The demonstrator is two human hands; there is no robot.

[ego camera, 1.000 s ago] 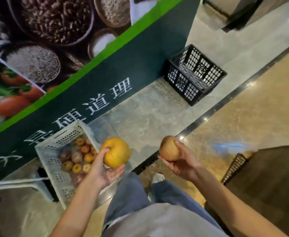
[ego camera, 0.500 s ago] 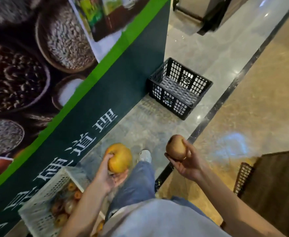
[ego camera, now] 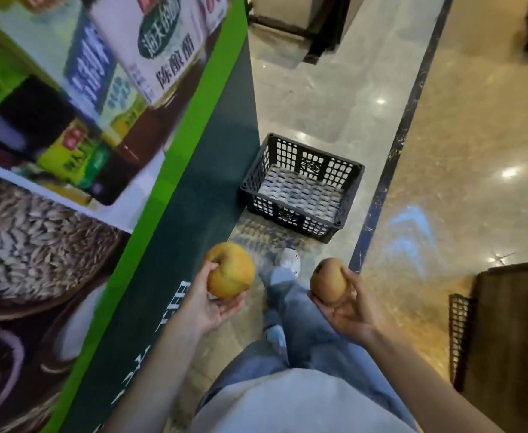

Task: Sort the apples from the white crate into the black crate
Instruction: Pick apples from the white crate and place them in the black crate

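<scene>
My left hand (ego camera: 208, 304) holds a large yellow-orange apple (ego camera: 231, 270) from below, palm up. A smaller brownish apple (ego camera: 328, 281) rests in my right hand (ego camera: 350, 307), fingers curled around it. The black crate (ego camera: 300, 187) stands on the floor ahead of both hands, against the green wall panel, and its slatted bottom shows with nothing in it. The white crate is out of view.
A tall printed green panel (ego camera: 169, 214) runs along my left side. My legs in jeans and a white shoe (ego camera: 289, 260) are below, pointing at the crate. A dark floor stripe (ego camera: 390, 157) runs to the right of it, and dark wooden furniture (ego camera: 512, 332) stands at the right.
I have walked forward along the panel with both apples held. The white crate has dropped out of view behind me, and the black crate is now much nearer.
</scene>
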